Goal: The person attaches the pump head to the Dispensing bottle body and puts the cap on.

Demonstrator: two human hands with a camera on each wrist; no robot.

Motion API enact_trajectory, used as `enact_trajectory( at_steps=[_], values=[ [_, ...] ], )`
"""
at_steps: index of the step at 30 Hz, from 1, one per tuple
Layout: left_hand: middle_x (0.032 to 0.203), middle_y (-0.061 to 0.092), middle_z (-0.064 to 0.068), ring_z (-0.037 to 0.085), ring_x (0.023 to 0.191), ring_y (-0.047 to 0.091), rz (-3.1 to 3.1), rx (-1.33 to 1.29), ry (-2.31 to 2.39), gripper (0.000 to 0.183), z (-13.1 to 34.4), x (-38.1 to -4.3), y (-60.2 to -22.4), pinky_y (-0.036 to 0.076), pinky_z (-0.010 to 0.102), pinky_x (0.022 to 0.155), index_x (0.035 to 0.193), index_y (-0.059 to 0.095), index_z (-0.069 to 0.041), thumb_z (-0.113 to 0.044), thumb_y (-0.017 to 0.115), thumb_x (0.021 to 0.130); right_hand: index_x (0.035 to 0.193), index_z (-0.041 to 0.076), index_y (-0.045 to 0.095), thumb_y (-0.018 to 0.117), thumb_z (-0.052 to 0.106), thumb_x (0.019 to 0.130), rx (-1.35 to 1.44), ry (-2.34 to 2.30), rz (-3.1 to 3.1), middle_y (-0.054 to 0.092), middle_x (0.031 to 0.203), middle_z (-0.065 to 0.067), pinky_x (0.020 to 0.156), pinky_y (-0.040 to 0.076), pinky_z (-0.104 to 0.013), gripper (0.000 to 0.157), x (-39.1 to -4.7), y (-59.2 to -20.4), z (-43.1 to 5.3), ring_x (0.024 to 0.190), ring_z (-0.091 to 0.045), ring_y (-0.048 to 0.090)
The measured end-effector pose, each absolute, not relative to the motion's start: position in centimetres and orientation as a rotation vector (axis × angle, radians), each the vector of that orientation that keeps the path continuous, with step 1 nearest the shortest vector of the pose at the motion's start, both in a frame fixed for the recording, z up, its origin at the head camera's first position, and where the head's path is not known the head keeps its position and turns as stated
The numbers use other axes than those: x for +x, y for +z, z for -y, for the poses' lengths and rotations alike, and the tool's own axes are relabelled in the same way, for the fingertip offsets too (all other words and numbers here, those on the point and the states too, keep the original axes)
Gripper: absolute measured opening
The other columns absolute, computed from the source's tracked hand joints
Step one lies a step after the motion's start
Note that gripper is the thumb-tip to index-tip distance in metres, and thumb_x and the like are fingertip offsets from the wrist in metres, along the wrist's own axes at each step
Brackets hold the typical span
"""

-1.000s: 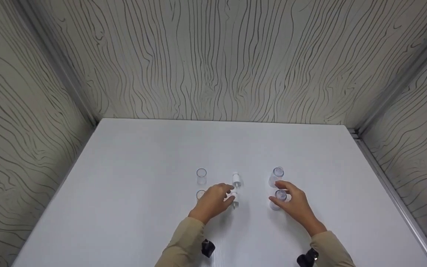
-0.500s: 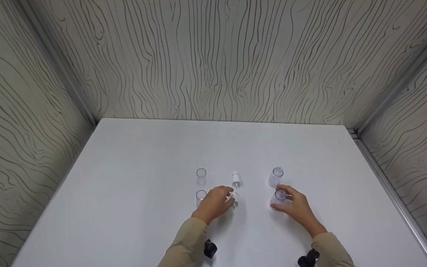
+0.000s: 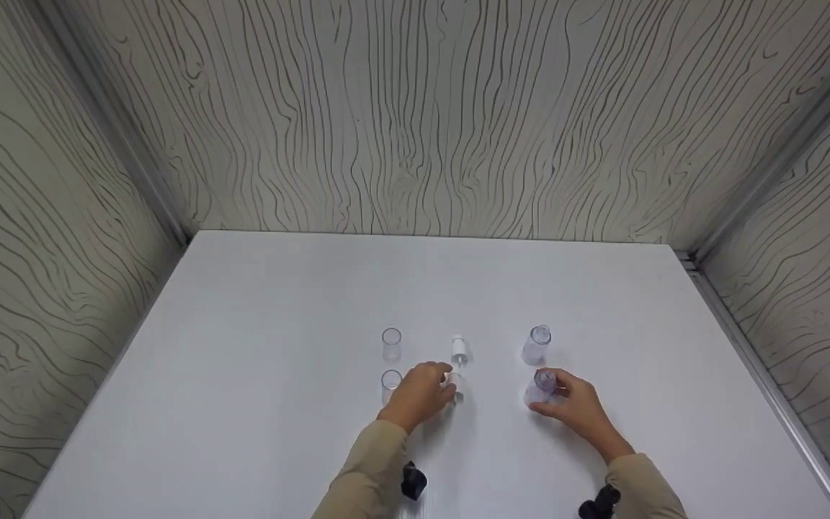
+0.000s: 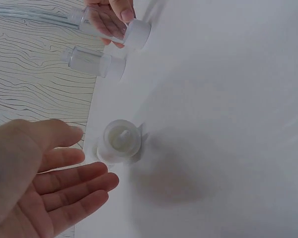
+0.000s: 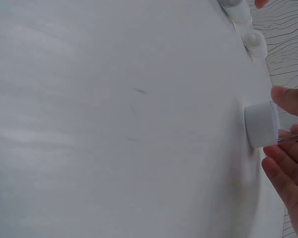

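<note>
My right hand (image 3: pixel 577 405) grips a clear bottle with a white base (image 5: pixel 261 125), fingers and thumb around its see-through body. A matching bottle (image 3: pixel 536 347) stands just behind it. My left hand (image 3: pixel 421 395) reaches toward the nearer white pump top (image 3: pixel 456 382), which it partly hides in the head view. In the left wrist view its fingers (image 4: pixel 72 191) are extended, with the tips close beside that pump top (image 4: pixel 121 140). A second white pump top (image 3: pixel 459 347) stands farther back.
Two clear cylindrical caps, a far one (image 3: pixel 391 344) and a near one (image 3: pixel 389 386), stand left of the pump tops; my left hand overlaps the near one. Everything is on a white table (image 3: pixel 242 346), enclosed by wood-grain-patterned panels (image 3: pixel 400 115).
My right hand has closed in from around the near bottle to grip it. The left hand has shifted slightly down beside the near pump top. The other bottle and the caps have stayed put.
</note>
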State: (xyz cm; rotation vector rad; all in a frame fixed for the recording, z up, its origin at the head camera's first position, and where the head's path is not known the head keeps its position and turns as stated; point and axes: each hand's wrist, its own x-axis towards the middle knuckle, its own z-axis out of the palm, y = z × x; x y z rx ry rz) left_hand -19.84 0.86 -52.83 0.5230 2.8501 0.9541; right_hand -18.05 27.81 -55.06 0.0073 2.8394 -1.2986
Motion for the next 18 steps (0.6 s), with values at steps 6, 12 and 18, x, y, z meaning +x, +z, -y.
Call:
enact_trajectory(
  at_steps=[6, 12, 18],
  values=[
    [0.101, 0.072, 0.011, 0.019, 0.09, 0.068, -2.851, 0.428, 0.95, 0.032, -1.1, -20.0, -53.4, 0.059, 0.028, 0.076, 0.118, 0.065, -0.002, -0.018, 0.064, 0.091, 0.118, -0.006, 0.061, 0.083, 0.006, 0.07, 0.026, -1.305, -2.846, 0.067, 0.116, -0.022, 0.095, 0.056, -0.039, 0.055, -18.0, -55.2, -27.6, 0.11, -0.035, 0.064],
    [0.098, 0.073, 0.011, 0.016, 0.083, 0.066, -2.84, 0.334, 1.016, 0.034, -1.5, -20.2, -53.8, 0.059, 0.028, 0.073, 0.117, 0.066, 0.001, -0.02, 0.066, 0.09, 0.114, -0.006, 0.064, 0.082, 0.008, 0.072, 0.059, -1.288, -2.849, 0.07, 0.112, -0.021, 0.088, 0.058, -0.028, 0.048, -18.0, -55.4, -27.6, 0.102, -0.029, 0.067],
    [0.096, 0.072, 0.013, 0.015, 0.079, 0.062, -2.886, 0.302, 1.01, 0.033, -1.8, -20.5, -54.2, 0.057, 0.029, 0.073, 0.112, 0.067, 0.003, -0.021, 0.067, 0.088, 0.114, -0.005, 0.064, 0.082, 0.008, 0.072, 0.085, -1.299, -2.835, 0.07, 0.112, -0.02, 0.088, 0.058, -0.03, 0.047, -18.0, -55.5, -27.7, 0.101, -0.028, 0.067]
  ],
)
